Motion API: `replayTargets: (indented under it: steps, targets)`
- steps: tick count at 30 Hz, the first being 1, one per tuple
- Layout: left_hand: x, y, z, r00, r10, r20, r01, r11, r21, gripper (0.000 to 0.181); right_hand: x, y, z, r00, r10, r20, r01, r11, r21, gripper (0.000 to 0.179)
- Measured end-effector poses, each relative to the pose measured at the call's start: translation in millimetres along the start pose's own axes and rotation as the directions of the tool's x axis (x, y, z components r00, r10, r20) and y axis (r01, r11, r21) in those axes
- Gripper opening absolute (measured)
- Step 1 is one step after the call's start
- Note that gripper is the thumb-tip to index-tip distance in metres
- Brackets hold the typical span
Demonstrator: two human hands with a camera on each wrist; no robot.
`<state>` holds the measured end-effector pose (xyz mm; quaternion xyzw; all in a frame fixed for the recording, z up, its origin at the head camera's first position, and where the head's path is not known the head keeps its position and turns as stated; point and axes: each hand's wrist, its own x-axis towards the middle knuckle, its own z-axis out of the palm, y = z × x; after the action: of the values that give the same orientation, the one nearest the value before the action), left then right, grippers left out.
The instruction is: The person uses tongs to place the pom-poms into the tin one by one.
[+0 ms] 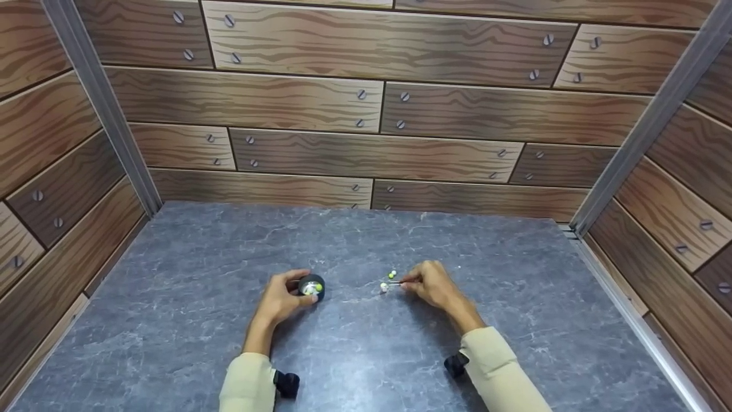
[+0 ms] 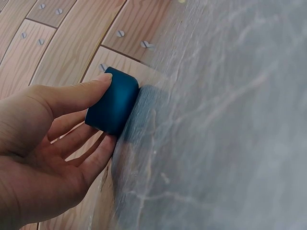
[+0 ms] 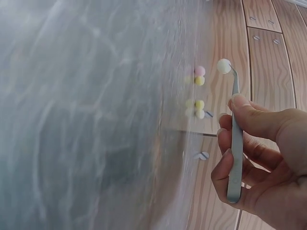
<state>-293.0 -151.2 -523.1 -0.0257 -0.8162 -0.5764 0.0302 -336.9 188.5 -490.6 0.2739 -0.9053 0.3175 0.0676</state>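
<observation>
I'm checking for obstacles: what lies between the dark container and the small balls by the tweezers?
In the head view, only bare grey tabletop lies between the dark container and those small balls.

A grey-blue, white-veined marbled tabletop fills the lower part of the head view. A brown wood-patterned plank wall with slotted screw heads spans the top; grey metal posts slant at upper left and right.
</observation>
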Motion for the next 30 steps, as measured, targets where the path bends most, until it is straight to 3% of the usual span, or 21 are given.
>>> replayTargets:
  steps: [11,30]
  targets:
    - [2.7,-0.6,5.2,1.0,0.0,0.01,0.0,1.0,-0.022,0.06,2.2,-6.9,2.0,1.0,-0.01,-0.02,0.01,1.0,-0.002,0.007]
    - [0.0,0.5,0.3,1.0,-0.02,-0.003,0.02,0.999,0.028,0.059,13.8,-26.6,17.6,1.0,-0.012,-0.02,0.012,1.0,0.007,0.007]
